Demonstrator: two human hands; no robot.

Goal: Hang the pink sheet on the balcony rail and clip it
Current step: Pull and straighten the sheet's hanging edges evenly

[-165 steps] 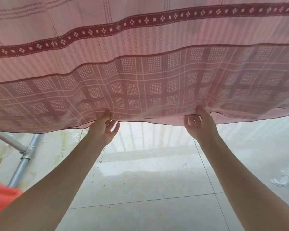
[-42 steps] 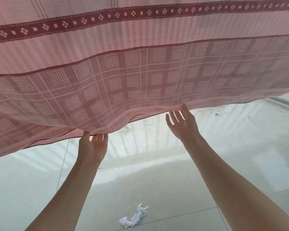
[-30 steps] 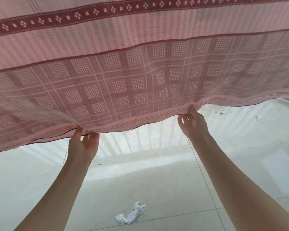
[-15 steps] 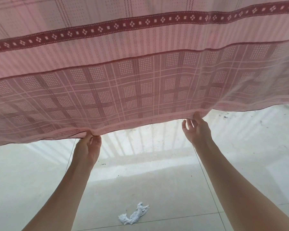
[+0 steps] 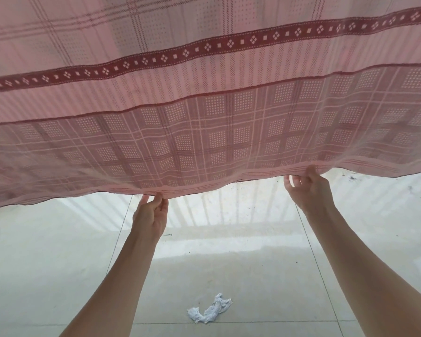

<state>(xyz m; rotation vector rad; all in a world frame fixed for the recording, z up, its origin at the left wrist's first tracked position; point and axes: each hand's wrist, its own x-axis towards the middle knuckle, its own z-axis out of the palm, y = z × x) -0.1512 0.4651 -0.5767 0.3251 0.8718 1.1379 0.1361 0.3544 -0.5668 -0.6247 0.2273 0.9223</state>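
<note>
The pink sheet (image 5: pixel 204 105) hangs overhead, filling the upper view. The left hand (image 5: pixel 151 215) pinches its lower hem; the right hand (image 5: pixel 309 188) seemingly grips it too. Below, pale tiled floor (image 5: pixel 46 251) holds a crumpled white rag (image 5: pixel 209 308).

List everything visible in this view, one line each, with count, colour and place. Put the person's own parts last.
pink sheet: one, pink with dark red patterned band and checked border, spread across the upper view
crumpled rag: one, white, on the floor, bottom centre
tiled floor: one, pale grey-white, below the sheet
left hand: one, fingers pinching the sheet's lower edge
right hand: one, fingers gripping the sheet's lower edge
</note>
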